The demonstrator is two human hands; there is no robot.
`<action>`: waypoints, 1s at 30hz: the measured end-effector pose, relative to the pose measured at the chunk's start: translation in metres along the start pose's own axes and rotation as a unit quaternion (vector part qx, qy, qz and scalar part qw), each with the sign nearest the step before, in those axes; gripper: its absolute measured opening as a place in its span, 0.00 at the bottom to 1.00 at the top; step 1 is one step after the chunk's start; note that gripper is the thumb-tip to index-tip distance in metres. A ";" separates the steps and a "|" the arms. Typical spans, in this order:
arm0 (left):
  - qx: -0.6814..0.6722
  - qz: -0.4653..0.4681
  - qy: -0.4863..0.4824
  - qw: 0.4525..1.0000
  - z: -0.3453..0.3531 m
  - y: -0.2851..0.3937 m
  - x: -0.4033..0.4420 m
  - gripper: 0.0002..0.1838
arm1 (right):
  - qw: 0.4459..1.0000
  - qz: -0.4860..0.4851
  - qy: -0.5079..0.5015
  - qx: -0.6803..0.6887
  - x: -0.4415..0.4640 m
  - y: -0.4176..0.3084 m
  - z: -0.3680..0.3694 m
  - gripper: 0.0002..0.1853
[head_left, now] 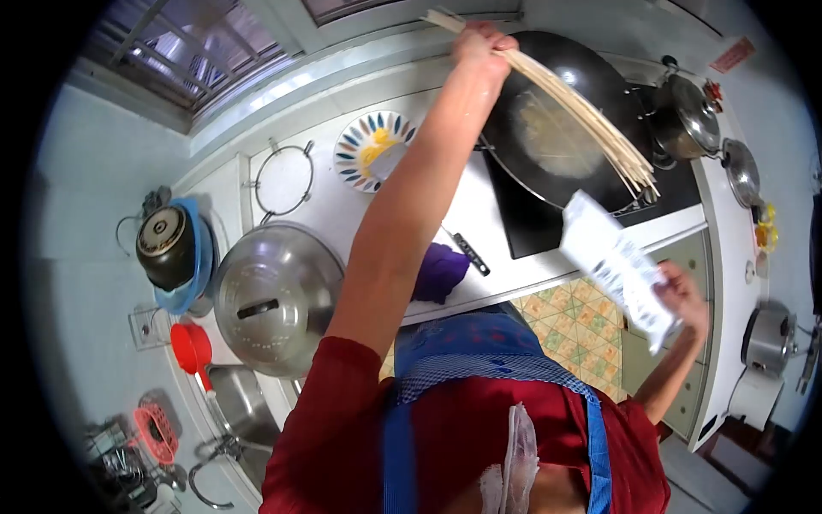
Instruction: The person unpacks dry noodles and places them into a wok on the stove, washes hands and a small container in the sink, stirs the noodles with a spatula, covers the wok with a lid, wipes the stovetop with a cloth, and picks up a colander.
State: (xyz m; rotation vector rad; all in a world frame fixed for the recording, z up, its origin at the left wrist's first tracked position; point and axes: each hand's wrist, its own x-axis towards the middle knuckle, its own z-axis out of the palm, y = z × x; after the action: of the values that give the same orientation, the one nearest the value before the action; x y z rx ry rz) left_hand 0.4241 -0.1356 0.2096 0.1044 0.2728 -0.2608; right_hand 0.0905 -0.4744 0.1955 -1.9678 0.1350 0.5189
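My left hand (484, 44) is closed around a bundle of long, pale dried noodles (582, 111), held at a slant above the black wok (591, 64). Inside the wok, cloudy liquid (552, 137) surrounds some pale food whose kind I cannot make out. To the right, my right hand (683, 300) grips one end of a white printed packet (612, 261), which hangs in front of the counter edge and looks slightly blurred. Whether anything is inside the packet is hidden.
Left of the wok are a patterned plate (347, 146) with yellow remains, a wire ring (284, 180) and a large metal lid (278, 291). A black-handled utensil (471, 254) and purple cloth (441, 272) lie near the front edge. A lidded pot (685, 120) stands right of the wok.
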 end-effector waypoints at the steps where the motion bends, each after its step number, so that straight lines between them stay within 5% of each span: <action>1: -0.007 -0.002 0.017 1.000 0.002 0.001 -0.003 0.15 | 0.999 -0.021 -0.033 0.001 0.009 0.005 0.029 0.14; 7: 0.022 -0.042 -0.028 0.998 -0.034 0.027 0.058 0.15 | 0.942 -0.126 -0.295 0.101 0.143 -0.006 0.231 0.16; 10: 0.050 -0.037 -0.026 0.998 -0.025 0.047 0.042 0.15 | 0.936 -0.194 -0.291 0.038 0.193 -0.001 0.332 0.17; 13: 0.089 -0.033 -0.018 0.995 -0.027 0.069 0.053 0.15 | 0.948 -0.130 -0.275 -0.098 0.209 -0.010 0.400 0.18; 15: 0.085 -0.031 -0.038 0.995 -0.025 0.077 0.051 0.15 | 0.960 -0.256 -0.076 -0.081 0.199 -0.020 0.409 0.18; 23: 0.070 0.019 0.005 0.997 0.003 0.015 -0.019 0.14 | 0.935 -0.352 0.001 -0.031 0.113 -0.104 0.270 0.09; 25: 0.076 0.006 -0.035 0.996 -0.009 -0.003 -0.007 0.13 | 0.879 -0.397 0.252 -0.071 0.077 -0.111 0.222 0.10; 27: 0.055 -0.005 -0.036 0.998 -0.024 -0.011 0.005 0.13 | 0.818 -0.301 0.490 0.035 0.067 -0.099 0.179 0.13; 29: 0.070 0.013 -0.022 0.997 -0.028 -0.017 0.013 0.14 | 0.743 -0.284 0.558 0.236 0.084 -0.104 0.140 0.22; 30: 0.089 0.025 -0.011 0.996 -0.028 -0.020 0.015 0.14 | 0.742 -0.301 0.508 0.318 0.094 -0.090 0.121 0.24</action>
State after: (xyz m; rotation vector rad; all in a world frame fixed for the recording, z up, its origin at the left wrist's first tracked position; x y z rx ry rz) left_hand 0.4253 -0.1545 0.1774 0.2844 0.2242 -0.2352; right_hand 0.1674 -0.3146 0.1881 -1.2763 0.2887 -0.9685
